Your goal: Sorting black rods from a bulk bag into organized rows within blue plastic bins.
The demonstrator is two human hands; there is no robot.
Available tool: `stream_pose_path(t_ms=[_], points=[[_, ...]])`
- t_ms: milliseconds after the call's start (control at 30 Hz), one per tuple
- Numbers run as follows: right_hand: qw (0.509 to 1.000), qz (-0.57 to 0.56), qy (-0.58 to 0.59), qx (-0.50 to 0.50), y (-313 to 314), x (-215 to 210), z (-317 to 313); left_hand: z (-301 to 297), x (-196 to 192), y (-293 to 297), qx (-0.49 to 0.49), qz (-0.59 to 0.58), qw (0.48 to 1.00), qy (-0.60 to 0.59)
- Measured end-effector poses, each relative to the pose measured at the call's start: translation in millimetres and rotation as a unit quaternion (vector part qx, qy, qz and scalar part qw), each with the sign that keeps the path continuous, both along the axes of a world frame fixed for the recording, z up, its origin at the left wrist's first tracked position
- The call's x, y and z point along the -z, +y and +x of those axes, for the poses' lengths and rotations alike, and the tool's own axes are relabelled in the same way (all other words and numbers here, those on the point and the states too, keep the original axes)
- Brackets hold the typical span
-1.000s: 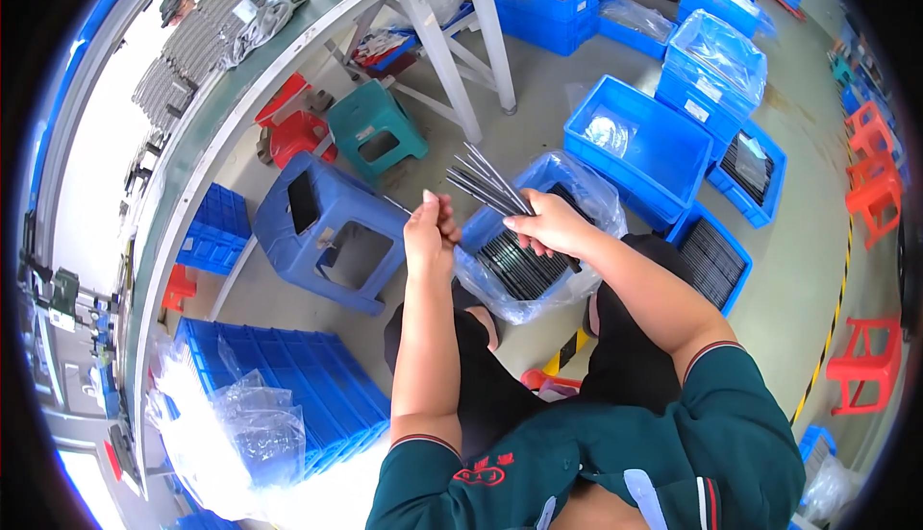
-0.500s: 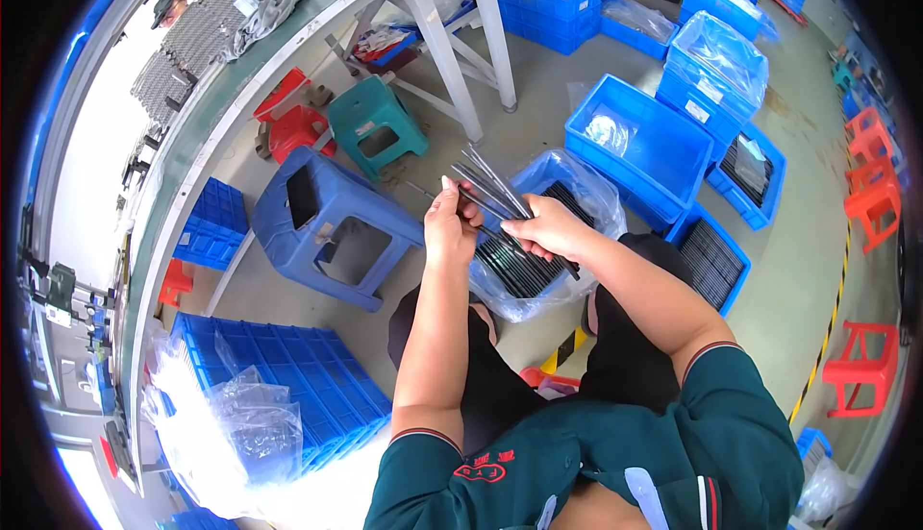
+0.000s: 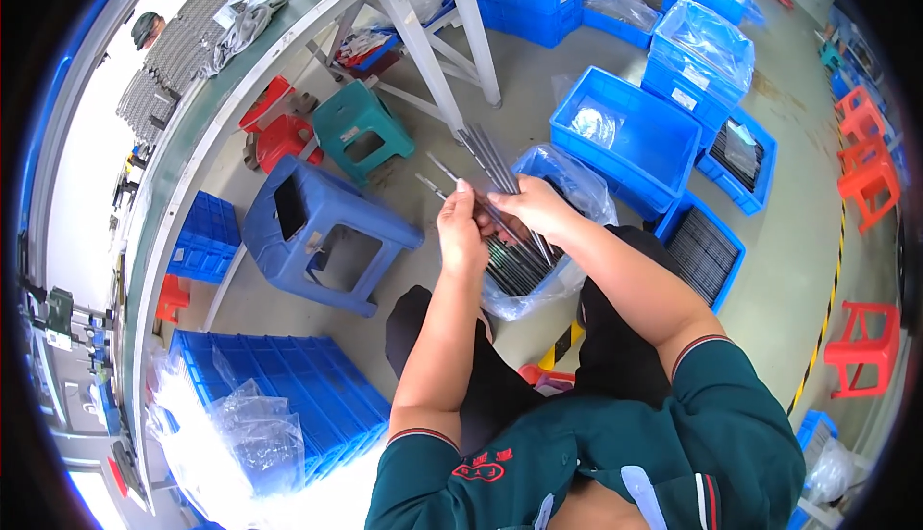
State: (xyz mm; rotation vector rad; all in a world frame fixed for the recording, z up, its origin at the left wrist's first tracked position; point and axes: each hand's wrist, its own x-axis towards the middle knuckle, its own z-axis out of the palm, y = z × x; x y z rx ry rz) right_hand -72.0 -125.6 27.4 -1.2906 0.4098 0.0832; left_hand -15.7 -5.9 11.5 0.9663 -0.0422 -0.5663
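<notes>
Both my hands are over a crate lined with clear plastic [image 3: 588, 176], which holds many thin dark rods [image 3: 511, 271]. In my right hand [image 3: 536, 209] is a slanted bundle of long dark metal rods [image 3: 490, 153], their upper ends fanned a little apart. My left hand [image 3: 462, 232] pinches a couple of similar thin rods [image 3: 430, 184] whose tips stick out to the upper left. The two hands are close together, fingertips nearly meeting. My fingers hide the middle of the rods.
A blue stool [image 3: 332, 232] with a dark flat object [image 3: 288, 205] on it stands left, near a green stool [image 3: 361, 126]. Blue crates [image 3: 630, 141] are stacked at the right, one with dark rods [image 3: 707, 251]. More blue crates [image 3: 288, 376] stand at lower left, beside a long workbench [image 3: 288, 40].
The rod bundle in my right hand has tipped more upright. My left hand has shifted slightly down and right, and its rods now show apart from the bundle. The view has shifted slightly.
</notes>
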Motion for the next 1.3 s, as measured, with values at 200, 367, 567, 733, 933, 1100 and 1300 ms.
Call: stream_pose_path(t_ms=[200, 367, 567, 733, 933, 1100, 1300], points=[[0.998, 0.045, -0.035, 0.007, -23.9, 2.7, 2.8, -0.7, -5.0, 11.8, 0.114, 0.055, 0.991, 0.037], [0.998, 0.041, -0.032, 0.038, -26.3, 4.9, 2.9, -20.6, -4.8, -0.5, 0.233, 0.070, 0.970, 0.020], [0.972, 0.083, -0.066, 0.208, -87.1, -0.8, 19.1, -23.3, -1.7, 23.6, 0.411, 0.142, 0.900, -0.022], [0.960, 0.118, -0.097, 0.237, -114.7, 0.8, 10.8, -9.4, -5.8, 38.6, 0.333, 0.037, 0.942, 0.027], [0.998, 0.022, -0.048, 0.032, -43.6, 15.3, 5.5, -1.5, 4.9, 15.6, 0.367, -0.069, 0.926, 0.060], [0.995, -0.080, -0.004, -0.060, -16.9, 17.5, 6.1, -13.4, 8.9, 16.4, 0.377, -0.042, 0.923, 0.070], [0.994, -0.110, -0.019, 0.000, -13.2, 4.4, 11.2, -4.9, 7.2, 25.2, 0.276, -0.031, 0.957, 0.082]])
